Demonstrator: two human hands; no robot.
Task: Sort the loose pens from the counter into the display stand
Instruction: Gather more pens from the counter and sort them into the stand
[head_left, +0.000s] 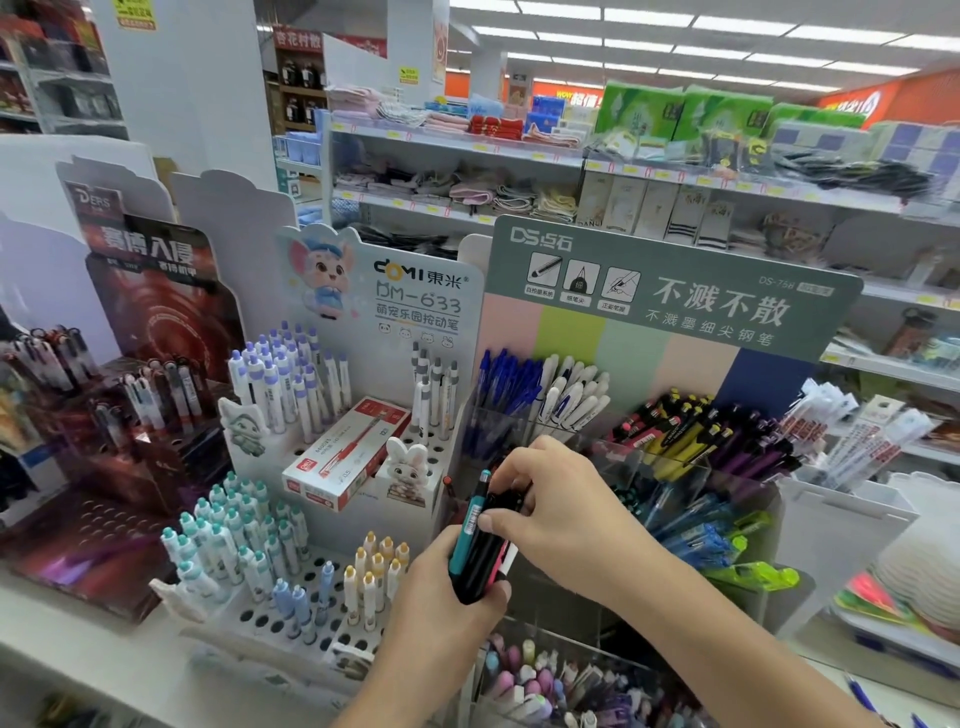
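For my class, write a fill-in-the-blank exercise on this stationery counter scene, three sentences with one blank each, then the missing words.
1. The left hand grips a bundle of pens, and the right hand pinches them from ____.
2. The red and white pen box lies on the white stand with round ____.
3. The purple-capped pens stand ____ the teal-capped pens on that stand.

Missing words: above; holes; behind

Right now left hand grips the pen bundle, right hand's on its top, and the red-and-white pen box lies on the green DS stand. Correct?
Not quite. In the head view the left hand grips the pen bundle and the right hand is on its top, but the pen box lies on the white DOMI stand.
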